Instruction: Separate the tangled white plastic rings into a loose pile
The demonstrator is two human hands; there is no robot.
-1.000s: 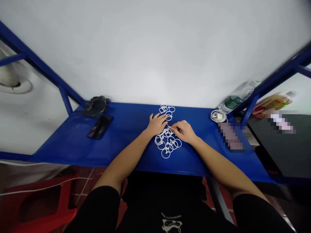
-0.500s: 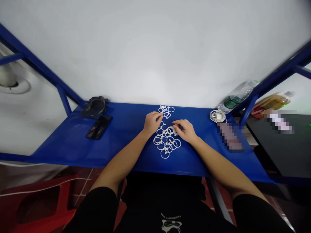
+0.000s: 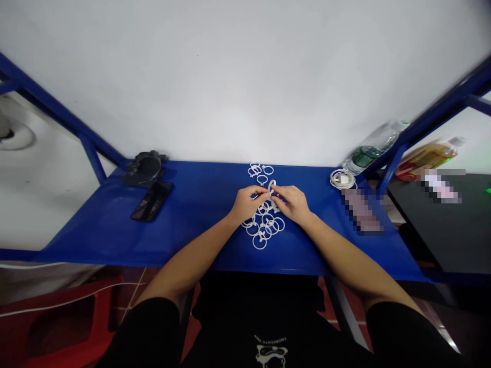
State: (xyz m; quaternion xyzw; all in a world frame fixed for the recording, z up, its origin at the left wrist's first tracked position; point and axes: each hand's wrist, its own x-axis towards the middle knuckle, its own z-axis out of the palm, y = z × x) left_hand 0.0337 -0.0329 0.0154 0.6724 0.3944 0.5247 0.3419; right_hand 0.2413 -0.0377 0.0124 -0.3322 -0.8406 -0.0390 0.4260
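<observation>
Between the fingertips of my left hand [image 3: 247, 203] and my right hand [image 3: 293, 203] a white plastic ring [image 3: 272, 185], like a curtain ring with a small clip, is pinched and tilted up. Both hands are closed on it, close together above the blue tabletop [image 3: 199, 204]. Below them lies a loose pile of white rings [image 3: 268, 225], several overlapping, partly hidden by my fingers. Behind my hands, near the wall, a smaller group of white rings [image 3: 255, 169] lies flat.
On the left are a dark crumpled item [image 3: 144, 168] and a black phone [image 3: 152, 201]. To the right lie a coiled white cable [image 3: 342, 179] with a plug, a blurred-out item [image 3: 361, 210] and a clear bottle [image 3: 370, 152]. A blue frame [image 3: 91, 153] flanks the table.
My hands have come together. My left hand has moved right from beside the far rings, and a ring is now held up between both hands' fingertips.
</observation>
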